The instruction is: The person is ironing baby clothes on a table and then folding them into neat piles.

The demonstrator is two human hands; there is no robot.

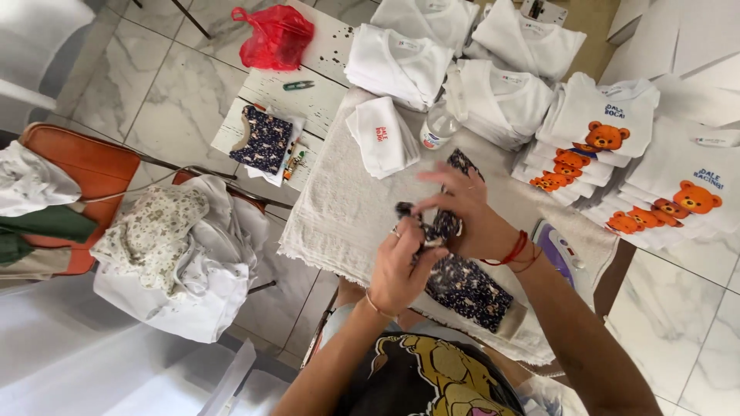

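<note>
A dark navy floral garment (pixel 465 286) lies on a white towel (pixel 347 208) spread over the table. Both hands pinch a bunched part of it above the towel. My left hand (pixel 401 266), with a ring and a thin bracelet, grips the cloth from below. My right hand (pixel 466 212), with red cords at the wrist, holds the same cloth from the far side. More of the floral fabric shows past my right fingers.
A folded white cloth (pixel 381 139) and a small bottle (pixel 438 127) lie beyond my hands. Stacks of white shirts with orange bears (pixel 609 139) fill the right. A purple iron (pixel 559 246), another dark floral piece (pixel 266 139), a red bag (pixel 274 35) and a clothes-laden chair (pixel 85 166) surround them.
</note>
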